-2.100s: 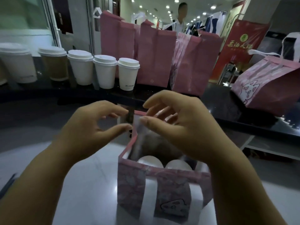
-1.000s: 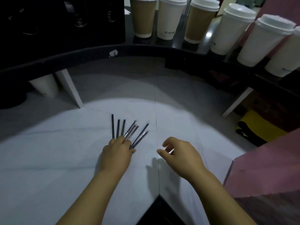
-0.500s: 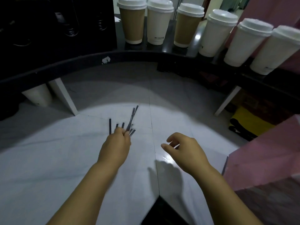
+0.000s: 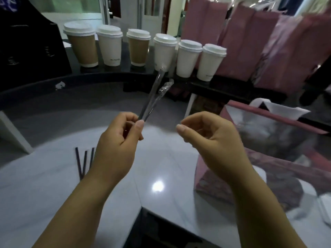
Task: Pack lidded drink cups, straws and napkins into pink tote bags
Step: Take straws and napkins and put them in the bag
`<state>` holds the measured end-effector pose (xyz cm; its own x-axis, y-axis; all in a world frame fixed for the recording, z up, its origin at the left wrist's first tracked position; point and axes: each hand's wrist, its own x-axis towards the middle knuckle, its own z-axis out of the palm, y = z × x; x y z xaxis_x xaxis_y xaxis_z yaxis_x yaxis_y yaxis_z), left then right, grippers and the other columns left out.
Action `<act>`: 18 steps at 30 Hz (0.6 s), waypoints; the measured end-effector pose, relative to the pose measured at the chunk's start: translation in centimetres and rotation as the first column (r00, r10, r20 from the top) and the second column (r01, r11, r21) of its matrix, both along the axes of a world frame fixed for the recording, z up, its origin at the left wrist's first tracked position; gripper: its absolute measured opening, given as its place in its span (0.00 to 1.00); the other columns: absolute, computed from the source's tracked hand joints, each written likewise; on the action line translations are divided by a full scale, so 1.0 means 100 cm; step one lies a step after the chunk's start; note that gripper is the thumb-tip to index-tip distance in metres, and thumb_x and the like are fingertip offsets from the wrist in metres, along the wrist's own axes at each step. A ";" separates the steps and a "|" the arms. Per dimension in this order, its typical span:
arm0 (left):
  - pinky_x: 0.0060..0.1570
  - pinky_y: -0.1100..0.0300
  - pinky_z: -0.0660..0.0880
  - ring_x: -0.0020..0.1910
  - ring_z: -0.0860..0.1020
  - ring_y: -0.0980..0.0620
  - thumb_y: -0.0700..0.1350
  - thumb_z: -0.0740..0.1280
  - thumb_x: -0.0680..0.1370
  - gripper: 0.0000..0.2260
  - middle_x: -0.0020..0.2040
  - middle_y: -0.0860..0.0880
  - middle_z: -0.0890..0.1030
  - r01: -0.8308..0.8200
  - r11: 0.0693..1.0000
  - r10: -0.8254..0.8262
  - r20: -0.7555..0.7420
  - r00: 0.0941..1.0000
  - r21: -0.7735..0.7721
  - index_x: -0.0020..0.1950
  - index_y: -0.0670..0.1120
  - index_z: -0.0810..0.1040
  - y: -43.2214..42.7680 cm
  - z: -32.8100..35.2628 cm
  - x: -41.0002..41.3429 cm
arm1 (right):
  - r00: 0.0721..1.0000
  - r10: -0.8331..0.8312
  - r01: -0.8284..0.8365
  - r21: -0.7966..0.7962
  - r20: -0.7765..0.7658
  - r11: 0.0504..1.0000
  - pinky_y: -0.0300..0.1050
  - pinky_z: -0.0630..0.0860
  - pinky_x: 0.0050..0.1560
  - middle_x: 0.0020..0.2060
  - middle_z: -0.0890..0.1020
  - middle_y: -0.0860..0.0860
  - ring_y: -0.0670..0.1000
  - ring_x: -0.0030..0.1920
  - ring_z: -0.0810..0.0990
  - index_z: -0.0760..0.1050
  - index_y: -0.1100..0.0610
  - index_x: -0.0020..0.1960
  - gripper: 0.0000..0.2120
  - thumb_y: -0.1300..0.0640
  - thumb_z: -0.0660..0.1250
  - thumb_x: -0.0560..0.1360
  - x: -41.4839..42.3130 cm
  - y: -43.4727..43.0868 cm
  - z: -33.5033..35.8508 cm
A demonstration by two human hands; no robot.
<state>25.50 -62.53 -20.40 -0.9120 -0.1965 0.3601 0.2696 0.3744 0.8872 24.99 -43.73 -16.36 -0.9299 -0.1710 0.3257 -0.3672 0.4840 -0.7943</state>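
Thumb and forefinger of the left hand (image 4: 116, 145) nip two slim dark drinking straws in clear crinkly film sleeves (image 4: 154, 93) at their lower ends, with the other fingers curled in behind. The pair is well clear of the pale glossy tabletop (image 4: 44, 185). The long axis runs from the pinch up toward 1 o'clock, and the far tips splay into a narrow V. The loose wrapper tails at the top show against the row of lidded paper cups, white and brown (image 4: 188, 58), at 12 o'clock.

The right hand (image 4: 211, 140) hangs just beside at 3 o'clock. Its fingers are loosely curled with the thumb apart, and it holds nothing.

These should handle as next to weightless. They look stiff enough along their length to steer, but easy to kink if squeezed hard. The film looks slick, so one straw could slide past the other. The better hold is on the shaft itself, low or mid-length, not on the empty wrapper tail.

The open pink tote bag with white handle (image 4: 268, 111) stands at 3 o'clock, and its contents are too blurred to read. More dark straws (image 4: 84, 161) lie on the tabletop at 8 o'clock, pointing roughly 12 to 6. End-first into the bag mouth looks the likely feed.
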 end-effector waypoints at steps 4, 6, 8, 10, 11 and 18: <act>0.32 0.65 0.72 0.33 0.74 0.58 0.52 0.62 0.78 0.03 0.36 0.52 0.77 0.142 0.990 -0.142 -0.092 0.986 -0.004 0.46 0.55 0.73 0.047 0.028 0.011 | 0.994 -0.066 0.058 -0.088 -0.085 0.994 0.40 0.80 0.41 0.39 0.83 0.46 0.45 0.41 0.82 0.79 0.50 0.47 0.13 0.43 0.68 0.69 0.028 0.051 0.025; 0.33 0.66 0.73 0.33 0.74 0.57 0.53 0.62 0.75 0.03 0.36 0.52 0.77 0.216 0.976 -0.215 -0.117 0.970 -0.010 0.46 0.56 0.73 0.075 0.038 0.016 | 0.988 -0.096 0.082 -0.110 -0.124 0.991 0.40 0.80 0.40 0.39 0.83 0.46 0.45 0.40 0.82 0.79 0.50 0.46 0.14 0.42 0.67 0.68 0.041 0.081 0.032; 0.33 0.65 0.74 0.33 0.74 0.57 0.53 0.62 0.73 0.05 0.37 0.53 0.77 0.277 0.961 -0.276 -0.122 0.953 -0.011 0.46 0.56 0.73 0.109 0.045 0.021 | 0.978 -0.138 0.116 -0.142 -0.158 0.983 0.40 0.80 0.40 0.38 0.83 0.46 0.46 0.39 0.83 0.79 0.51 0.46 0.12 0.44 0.68 0.68 0.053 0.116 0.035; 0.33 0.64 0.74 0.34 0.75 0.56 0.53 0.63 0.72 0.05 0.38 0.55 0.77 0.335 0.942 -0.333 -0.130 0.934 -0.009 0.47 0.57 0.74 0.144 0.050 0.025 | 0.966 -0.185 0.157 -0.157 -0.182 0.975 0.41 0.80 0.39 0.38 0.83 0.47 0.47 0.39 0.83 0.79 0.51 0.46 0.12 0.45 0.69 0.68 0.064 0.154 0.034; 0.33 0.64 0.74 0.34 0.75 0.55 0.52 0.63 0.72 0.05 0.38 0.54 0.77 0.362 0.932 -0.360 -0.136 0.923 -0.011 0.47 0.58 0.74 0.164 0.051 0.027 | 0.961 -0.202 0.175 -0.150 -0.188 0.973 0.41 0.80 0.38 0.37 0.83 0.47 0.48 0.39 0.83 0.79 0.51 0.46 0.12 0.44 0.70 0.68 0.069 0.174 0.033; 0.36 0.53 0.77 0.39 0.74 0.42 0.46 0.68 0.70 0.09 0.41 0.49 0.76 0.511 0.858 -0.500 -0.146 0.854 0.052 0.48 0.57 0.76 0.317 0.045 0.050 | 0.937 -0.331 0.317 -0.127 -0.109 0.940 0.42 0.79 0.38 0.38 0.83 0.46 0.48 0.39 0.82 0.79 0.48 0.44 0.08 0.44 0.71 0.70 0.101 0.325 0.010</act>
